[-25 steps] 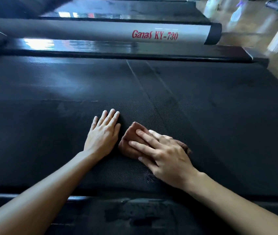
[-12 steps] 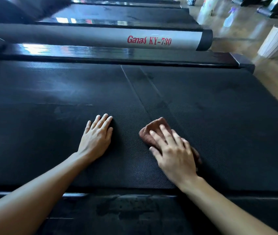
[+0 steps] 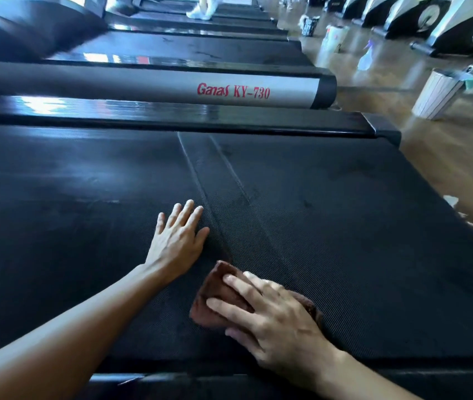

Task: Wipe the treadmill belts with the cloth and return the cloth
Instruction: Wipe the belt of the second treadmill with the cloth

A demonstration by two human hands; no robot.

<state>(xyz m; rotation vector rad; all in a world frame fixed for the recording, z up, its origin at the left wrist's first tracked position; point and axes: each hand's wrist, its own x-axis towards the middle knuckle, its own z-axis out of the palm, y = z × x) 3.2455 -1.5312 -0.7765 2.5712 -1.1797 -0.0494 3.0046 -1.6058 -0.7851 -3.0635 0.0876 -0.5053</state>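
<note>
Brown cloth, lower centre, looked soft, limp; my right hand pressed it flat-fingered; left hand lay flat, empty; pinch loose edge.

Both arms are bare, with only skin showing from the frame's edge to the fingertips. The left forearm is long and slim, and a good length of it is in view. The left hand has slender fingers with short nails. Only a short stretch of the right forearm shows. On the back of the right hand, knuckles and tendons stand out as low ridges. Its fingers end in short, rounded nails.
</note>
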